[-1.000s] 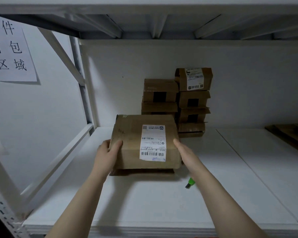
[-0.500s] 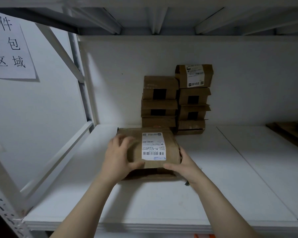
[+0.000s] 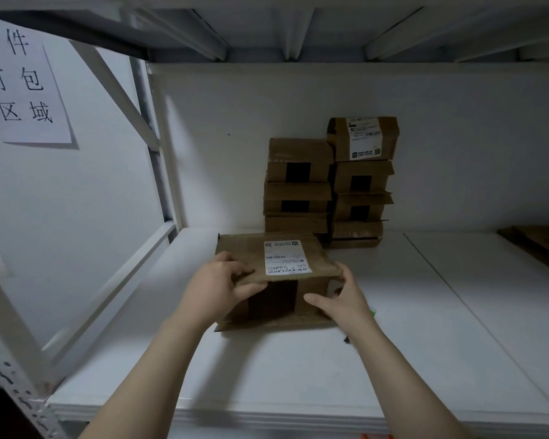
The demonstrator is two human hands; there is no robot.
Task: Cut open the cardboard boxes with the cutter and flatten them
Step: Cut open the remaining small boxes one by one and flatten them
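A white shelf [image 3: 425, 359] fills the lower half of the view, with a white wall behind it. A paper sign [image 3: 26, 87] with printed characters hangs at 10 o'clock. Two stacks of boxes [image 3: 330, 191] stand side by side against the wall, at 12 o'clock from the near box; the top one on the right carries a white sticker. Flat brown cardboard [image 3: 539, 245] lies at the 3 o'clock edge.

The cardboard box [image 3: 244, 251] sits on the shelf just below the middle of the view, with a dark strip of tape down its near face. The left hand [image 3: 216, 286] takes the near corner at 9 o'clock, its grip curled, fingers on the lid and thumb under the lid's edge. The right hand [image 3: 346, 299] wraps the near corner at 3 o'clock, thumb laid along the near face.

A white shipping label [image 3: 287, 257] lies on the lid. The cutter [image 3: 373, 312], green, shows only in part beside the right wrist, at 4 o'clock from the box.
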